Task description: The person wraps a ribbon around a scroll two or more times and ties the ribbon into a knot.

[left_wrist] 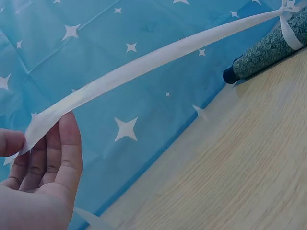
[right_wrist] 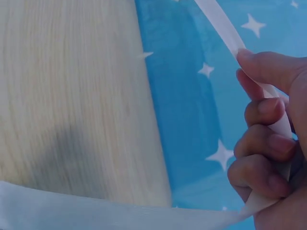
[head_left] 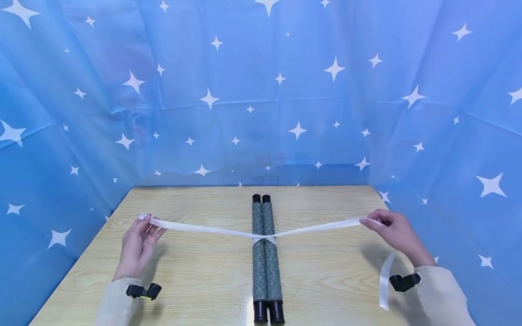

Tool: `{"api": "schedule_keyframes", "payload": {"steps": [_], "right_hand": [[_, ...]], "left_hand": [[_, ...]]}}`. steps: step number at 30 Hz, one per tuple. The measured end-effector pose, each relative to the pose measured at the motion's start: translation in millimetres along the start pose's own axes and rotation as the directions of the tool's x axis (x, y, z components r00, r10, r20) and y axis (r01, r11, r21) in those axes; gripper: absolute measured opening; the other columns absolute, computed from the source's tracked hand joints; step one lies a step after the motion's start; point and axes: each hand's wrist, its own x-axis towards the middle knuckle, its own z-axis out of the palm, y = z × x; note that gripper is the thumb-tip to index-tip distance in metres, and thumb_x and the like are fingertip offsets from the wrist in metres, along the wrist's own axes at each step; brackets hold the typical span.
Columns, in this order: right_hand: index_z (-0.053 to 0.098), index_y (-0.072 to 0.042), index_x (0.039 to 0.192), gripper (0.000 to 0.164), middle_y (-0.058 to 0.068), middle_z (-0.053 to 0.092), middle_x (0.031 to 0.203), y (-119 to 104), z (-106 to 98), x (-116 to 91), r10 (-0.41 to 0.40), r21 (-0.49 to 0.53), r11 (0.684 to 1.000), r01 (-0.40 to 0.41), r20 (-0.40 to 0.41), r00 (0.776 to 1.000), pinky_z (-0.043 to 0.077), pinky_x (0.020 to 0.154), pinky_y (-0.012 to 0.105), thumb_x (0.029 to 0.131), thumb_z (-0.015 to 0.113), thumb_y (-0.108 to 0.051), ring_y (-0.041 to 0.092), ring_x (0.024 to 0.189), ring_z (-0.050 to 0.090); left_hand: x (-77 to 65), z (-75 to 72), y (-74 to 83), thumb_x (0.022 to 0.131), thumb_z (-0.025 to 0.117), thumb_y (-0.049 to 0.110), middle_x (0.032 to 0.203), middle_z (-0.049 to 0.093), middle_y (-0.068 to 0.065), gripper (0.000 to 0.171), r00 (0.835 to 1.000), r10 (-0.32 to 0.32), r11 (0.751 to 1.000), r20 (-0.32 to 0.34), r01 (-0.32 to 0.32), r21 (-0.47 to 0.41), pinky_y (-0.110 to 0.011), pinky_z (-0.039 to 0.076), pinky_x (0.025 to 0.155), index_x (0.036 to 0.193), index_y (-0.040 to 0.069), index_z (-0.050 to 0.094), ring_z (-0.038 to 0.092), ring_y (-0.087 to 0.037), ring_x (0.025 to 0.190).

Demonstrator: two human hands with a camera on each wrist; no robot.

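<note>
A hanging scroll rolled from both ends [head_left: 258,271], green patterned with dark end knobs, lies lengthwise down the middle of the table. A white ribbon [head_left: 204,228] wraps around its waist and crosses on top, both ends pulled out sideways. At the left, my left hand [head_left: 136,249] pinches one end between thumb and fingers. My right hand [head_left: 393,231] pinches the other side with the thumb. In the right wrist view its remaining fingers [right_wrist: 266,143] curl around the ribbon [right_wrist: 225,33], and a loose tail hangs below. Both stretches run above the tabletop, meeting at the scroll.
The light wood table [head_left: 195,280] carries the scroll. A blue curtain with white stars [head_left: 253,59] surrounds the table at the back and both sides. A black camera mount [head_left: 144,291] sits on the left sleeve, another [head_left: 404,282] on the right.
</note>
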Motion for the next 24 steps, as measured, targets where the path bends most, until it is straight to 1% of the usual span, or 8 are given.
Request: {"api": "schedule_keyframes", "payload": {"steps": [5,10,12,14,16,20,22,24], "right_hand": [[0.074,-0.008,0.101,0.037,0.0,0.058,0.07,10,-3,0,0.028,-0.053,0.998,-0.028,0.001,1.0,0.036,0.059,0.027,0.099,0.067,-0.044,0.011,0.062,0.046],[0.075,-0.007,0.102,0.037,0.006,0.064,0.074,22,-1,-1,0.043,-0.078,0.996,-0.04,0.034,0.998,0.038,0.058,0.026,0.099,0.067,-0.043,0.009,0.061,0.047],[0.075,-0.008,0.102,0.036,0.007,0.065,0.076,27,0,-2,0.045,-0.088,0.995,-0.041,0.047,0.998,0.038,0.057,0.026,0.1,0.067,-0.042,0.009,0.061,0.046],[0.076,-0.009,0.102,0.035,0.006,0.066,0.079,33,1,-3,0.046,-0.099,0.994,-0.04,0.054,0.997,0.037,0.057,0.026,0.099,0.067,-0.043,0.008,0.061,0.046],[0.076,-0.011,0.1,0.034,0.006,0.066,0.078,37,3,-4,0.048,-0.111,0.993,-0.041,0.057,0.997,0.036,0.058,0.026,0.099,0.067,-0.044,0.008,0.062,0.045],[0.076,-0.014,0.098,0.035,0.001,0.062,0.074,44,5,-4,0.069,-0.144,0.988,-0.057,0.079,0.995,0.035,0.06,0.025,0.099,0.066,-0.048,0.008,0.063,0.045],[0.076,-0.014,0.098,0.036,0.0,0.059,0.072,46,6,-3,0.081,-0.154,0.986,-0.065,0.096,0.992,0.035,0.061,0.025,0.098,0.066,-0.049,0.008,0.063,0.045],[0.076,-0.015,0.097,0.036,0.0,0.06,0.074,47,6,-4,0.088,-0.161,0.984,-0.07,0.113,0.99,0.036,0.062,0.025,0.098,0.066,-0.049,0.008,0.064,0.045]], "left_hand": [[-3.8,-5.0,7.3,0.107,0.051,0.007,0.099,0.067,-0.003,0.013,1.0,-0.018,0.998,-0.01,0.018,0.064,-0.036,0.06,0.092,0.104,0.008,0.063,0.068,-0.016,0.097],[-10.6,-11.9,12.8,0.108,0.047,0.005,0.102,0.069,-0.005,0.014,0.998,-0.064,0.993,-0.019,0.066,0.095,-0.036,0.06,0.092,0.107,0.006,0.061,0.07,-0.017,0.098],[-13.4,-14.2,14.7,0.108,0.046,0.005,0.103,0.07,-0.006,0.016,0.996,-0.085,0.99,-0.04,0.089,0.112,-0.036,0.06,0.092,0.108,0.005,0.062,0.071,-0.017,0.1],[-15.6,-15.4,16.6,0.108,0.046,0.005,0.101,0.071,-0.007,0.017,0.99,-0.112,0.982,-0.09,0.124,0.14,-0.035,0.06,0.092,0.106,0.006,0.063,0.072,-0.017,0.1],[-17.2,-15.4,17.9,0.108,0.046,0.006,0.099,0.071,-0.007,0.02,0.975,-0.145,0.97,-0.165,0.173,0.168,-0.032,0.059,0.094,0.103,0.008,0.065,0.072,-0.015,0.098],[-18.7,-16.7,19.0,0.109,0.042,0.006,0.093,0.068,-0.007,0.022,0.922,-0.205,0.932,-0.329,0.286,0.222,-0.027,0.057,0.097,0.101,0.01,0.062,0.07,-0.013,0.093],[-18.9,-18.9,18.6,0.108,0.04,0.005,0.091,0.066,-0.006,0.019,0.9,-0.21,0.907,-0.382,0.325,0.269,-0.027,0.057,0.097,0.106,0.008,0.059,0.07,-0.012,0.091],[-19.5,-21.8,18.2,0.108,0.039,0.004,0.09,0.065,-0.004,0.015,0.888,-0.203,0.875,-0.412,0.354,0.331,-0.026,0.057,0.096,0.114,0.006,0.053,0.069,-0.01,0.089]]}}
